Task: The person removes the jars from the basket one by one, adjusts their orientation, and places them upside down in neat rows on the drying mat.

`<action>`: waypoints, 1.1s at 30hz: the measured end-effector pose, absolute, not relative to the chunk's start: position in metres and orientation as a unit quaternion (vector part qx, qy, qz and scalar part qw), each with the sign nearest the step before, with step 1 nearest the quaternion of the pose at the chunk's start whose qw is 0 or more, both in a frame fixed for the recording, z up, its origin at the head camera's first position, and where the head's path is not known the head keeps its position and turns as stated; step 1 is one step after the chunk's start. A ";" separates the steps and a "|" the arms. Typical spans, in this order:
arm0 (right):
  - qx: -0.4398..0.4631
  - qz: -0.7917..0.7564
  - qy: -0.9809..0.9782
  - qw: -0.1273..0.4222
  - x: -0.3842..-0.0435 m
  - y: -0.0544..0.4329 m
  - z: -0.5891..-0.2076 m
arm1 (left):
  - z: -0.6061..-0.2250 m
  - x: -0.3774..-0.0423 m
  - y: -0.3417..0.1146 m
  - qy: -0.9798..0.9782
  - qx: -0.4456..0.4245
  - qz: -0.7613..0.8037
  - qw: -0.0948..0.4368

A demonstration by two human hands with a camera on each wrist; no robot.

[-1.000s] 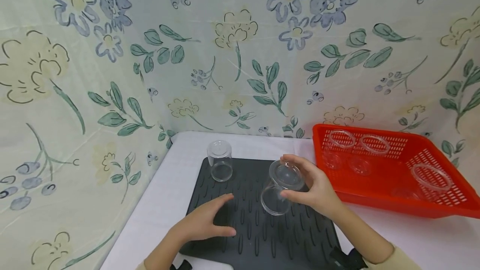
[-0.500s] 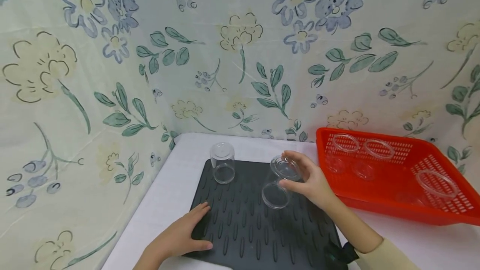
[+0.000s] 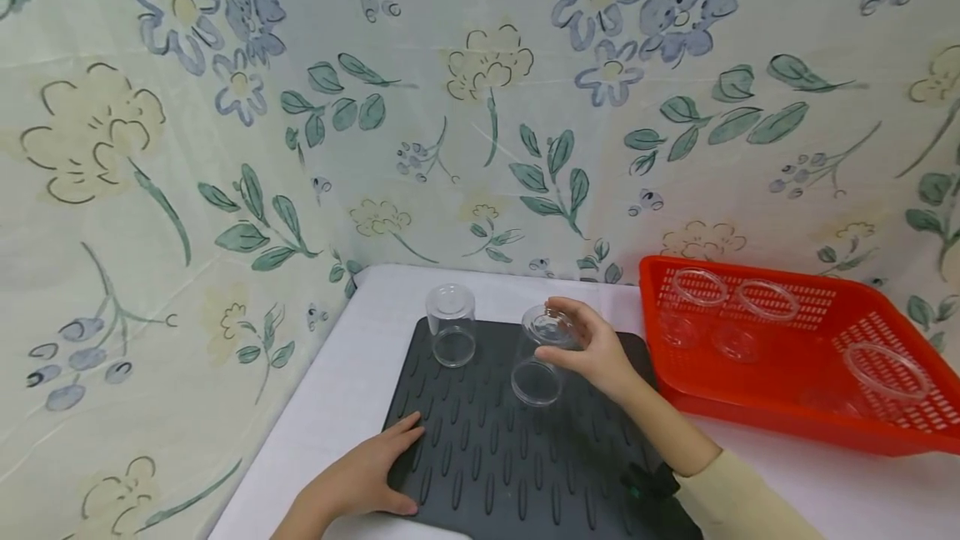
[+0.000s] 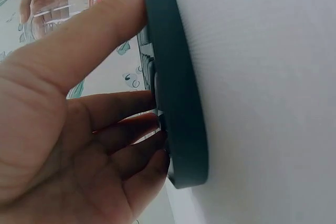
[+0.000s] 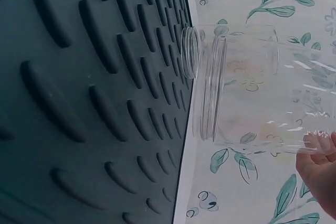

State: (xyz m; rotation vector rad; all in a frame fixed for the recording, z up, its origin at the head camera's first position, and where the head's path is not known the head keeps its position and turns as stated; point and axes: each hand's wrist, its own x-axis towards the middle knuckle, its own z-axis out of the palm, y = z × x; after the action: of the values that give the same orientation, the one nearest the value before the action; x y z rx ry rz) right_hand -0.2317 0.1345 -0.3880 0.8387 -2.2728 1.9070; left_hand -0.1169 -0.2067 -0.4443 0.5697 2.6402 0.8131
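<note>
My right hand point(image 3: 592, 352) holds a clear glass jar point(image 3: 528, 361) by its base, thumb and fingers on either side. The jar is upside down, its threaded rim toward the black ridged mat point(image 3: 480, 448). In the right wrist view, the held jar point(image 5: 252, 93) appears slightly above the mat. My left hand point(image 3: 360, 473) rests on the mat's left edge; thumb and fingertips touch the mat point(image 4: 181, 103) in the left wrist view. A second clear jar point(image 3: 452, 327) stands upside down at the mat's back left corner.
A red perforated basket point(image 3: 772, 417) stands to the right, with several clear jars inside whose round rims show. White cloth point(image 3: 300, 415) covers the table. A white flat edge point(image 3: 397, 530) shows at the mat's front left. Floral fabric point(image 3: 480, 148) hangs behind.
My right hand has carried the jar leftward and slightly back over the mat. My left hand has moved left and down onto the mat's edge.
</note>
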 end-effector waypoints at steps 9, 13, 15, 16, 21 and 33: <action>0.265 0.620 -0.738 0.019 -0.246 0.127 -0.392 | -0.443 -0.118 -0.206 0.924 0.201 0.283 0.162; 0.271 0.617 -0.739 0.019 -0.253 0.120 -0.392 | -0.443 -0.119 -0.206 0.924 0.196 0.285 0.163; 0.272 0.614 -0.740 0.020 -0.256 0.116 -0.393 | -0.443 -0.119 -0.206 0.924 0.194 0.285 0.164; 0.272 0.613 -0.742 0.020 -0.258 0.115 -0.394 | -0.443 -0.119 -0.206 0.924 0.194 0.286 0.164; 0.263 0.610 -0.747 0.020 -0.265 0.110 -0.402 | -0.442 -0.118 -0.205 0.925 0.195 0.283 0.164; 0.235 0.635 -0.736 0.014 -0.280 0.101 -0.411 | -0.443 -0.117 -0.206 0.924 0.188 0.287 0.169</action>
State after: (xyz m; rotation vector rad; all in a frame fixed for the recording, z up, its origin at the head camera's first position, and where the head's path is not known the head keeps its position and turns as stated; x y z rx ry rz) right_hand -0.2803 0.1010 -0.4110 0.7315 -2.2920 1.9763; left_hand -0.1173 -0.2059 -0.4429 0.5352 2.6262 0.8166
